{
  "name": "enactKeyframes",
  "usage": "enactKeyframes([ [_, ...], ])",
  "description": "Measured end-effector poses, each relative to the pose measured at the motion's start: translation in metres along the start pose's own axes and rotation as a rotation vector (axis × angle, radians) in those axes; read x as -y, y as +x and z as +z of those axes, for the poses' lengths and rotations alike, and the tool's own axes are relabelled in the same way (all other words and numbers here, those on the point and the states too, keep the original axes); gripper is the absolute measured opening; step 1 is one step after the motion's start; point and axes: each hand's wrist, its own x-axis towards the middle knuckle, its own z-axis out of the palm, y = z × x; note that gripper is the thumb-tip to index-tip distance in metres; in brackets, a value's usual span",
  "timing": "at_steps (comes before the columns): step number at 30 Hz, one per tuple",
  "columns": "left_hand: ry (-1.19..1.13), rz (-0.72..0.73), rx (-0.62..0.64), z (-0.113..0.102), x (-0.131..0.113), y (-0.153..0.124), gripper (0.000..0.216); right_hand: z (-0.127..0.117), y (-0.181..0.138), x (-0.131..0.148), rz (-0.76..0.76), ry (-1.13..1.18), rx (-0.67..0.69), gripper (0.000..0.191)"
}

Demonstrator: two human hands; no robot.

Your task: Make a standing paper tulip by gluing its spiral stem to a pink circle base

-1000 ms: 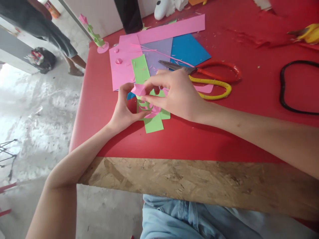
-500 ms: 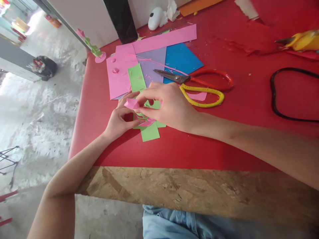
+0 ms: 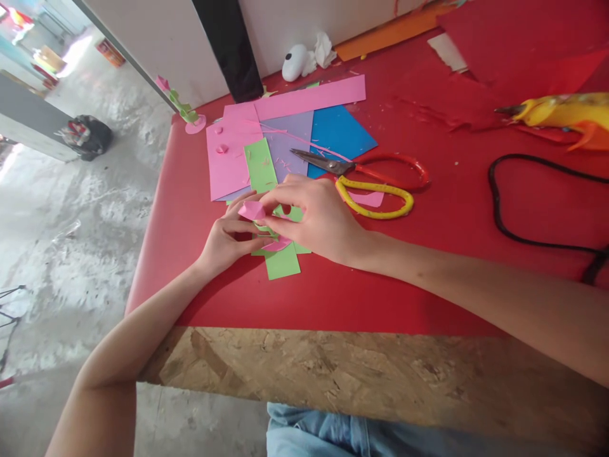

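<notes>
A small paper flower (image 3: 251, 211) with a pink bloom, a curled green stem and a pink round base stands between my hands. My right hand (image 3: 316, 219) pinches it just under the bloom with thumb and forefinger. Around its base, my left hand (image 3: 229, 235) has the thumb low at the pink disc and the fingers behind; part of that grip is hidden. Beneath lie green paper strips (image 3: 283, 265). Just beyond my right hand, scissors (image 3: 335, 166) with one red and one yellow handle lie partly opened.
Pink paper (image 3: 231, 168), purple paper (image 3: 292, 133) and blue paper (image 3: 337, 136) overlap behind the hands. Another paper flower (image 3: 183, 108) stands at the far left corner. A yellow glue gun (image 3: 547, 113) and its black cord (image 3: 495, 203) lie at right. The red tabletop (image 3: 361, 304) ends at a wooden front edge.
The camera view has shifted slightly, so the table's things sit lower in the picture and more of the glue gun shows. Both hands keep nearly the same hold on the paper flower.
</notes>
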Motion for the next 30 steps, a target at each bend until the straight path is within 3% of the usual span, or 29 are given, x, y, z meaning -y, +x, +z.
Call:
enactKeyframes([
  [18, 0.005, -0.01, -0.046, 0.005, -0.004, 0.0, 0.012, -0.002, 0.001, 0.002, 0.054, 0.023, 0.047, 0.008],
  [22, -0.048, -0.032, -0.081, 0.005, 0.001, 0.001, 0.008, -0.013, 0.009, 0.002, 0.087, -0.014, 0.046, 0.008],
  [30, -0.135, -0.1, -0.078, 0.005, 0.002, 0.001, 0.011, -0.048, 0.031, 0.005, 0.242, -0.218, 0.26, 0.017],
])
